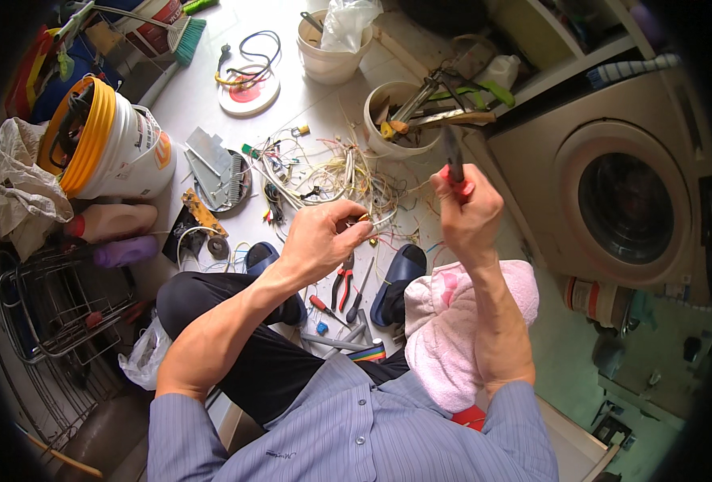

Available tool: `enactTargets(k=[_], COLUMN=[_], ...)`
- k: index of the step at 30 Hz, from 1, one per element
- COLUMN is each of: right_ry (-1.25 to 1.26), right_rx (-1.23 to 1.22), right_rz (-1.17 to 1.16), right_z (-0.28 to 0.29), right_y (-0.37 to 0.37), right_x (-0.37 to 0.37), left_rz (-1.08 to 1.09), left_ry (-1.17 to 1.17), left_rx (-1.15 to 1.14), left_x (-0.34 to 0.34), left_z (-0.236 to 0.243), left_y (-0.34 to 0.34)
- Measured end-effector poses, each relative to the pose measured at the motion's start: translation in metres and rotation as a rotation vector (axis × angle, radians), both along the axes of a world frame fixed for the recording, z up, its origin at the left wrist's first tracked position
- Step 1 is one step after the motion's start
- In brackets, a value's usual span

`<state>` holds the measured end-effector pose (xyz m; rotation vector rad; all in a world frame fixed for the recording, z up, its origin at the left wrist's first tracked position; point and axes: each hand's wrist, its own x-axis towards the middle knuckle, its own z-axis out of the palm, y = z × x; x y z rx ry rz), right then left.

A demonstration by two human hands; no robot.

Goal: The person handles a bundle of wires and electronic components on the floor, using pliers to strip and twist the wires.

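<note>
My left hand is raised over the floor, its thumb and fingers pinching a small brass-coloured piece whose kind I cannot make out. To its right, my right hand is wrapped round a red-handled tool. The tool's dark metal end points up and away from me, apart from the left hand; it is blurred, so its kind is unclear. Beyond both hands lies a tangle of wires. Below them, between my slippers, are red-and-black pliers and a screwdriver.
A bucket of tools stands at the far right, near a front-loading washing machine. On the left are a yellow-rimmed bucket, two bottles and a wire rack. A pink towel covers my right knee.
</note>
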<state>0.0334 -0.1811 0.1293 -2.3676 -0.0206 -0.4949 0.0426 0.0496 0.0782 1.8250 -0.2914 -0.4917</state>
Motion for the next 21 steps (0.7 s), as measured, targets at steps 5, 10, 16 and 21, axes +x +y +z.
enactTargets(k=[5, 10, 16, 21], right_ry=[-0.044, -0.143, -0.097, 0.177], right_rx=[0.009, 0.030, 0.117, 0.477], right_rz=[-0.142, -0.280, -0.391, -0.187], right_z=[0.003, 0.011, 0.025, -0.011], right_y=[-0.027, -0.058, -0.087, -0.083], right_x=[0.004, 0.005, -0.006, -0.011], left_rz=[-0.004, -0.020, -0.026, 0.071], left_ry=[-0.064, -0.170, -0.198, -0.091], left_rx=[0.007, 0.044, 0.091, 0.020], left_x=[-0.001, -0.001, 0.001, 0.007], left_z=[-0.001, -0.001, 0.000, -0.006], left_y=[0.000, 0.000, 0.001, 0.004])
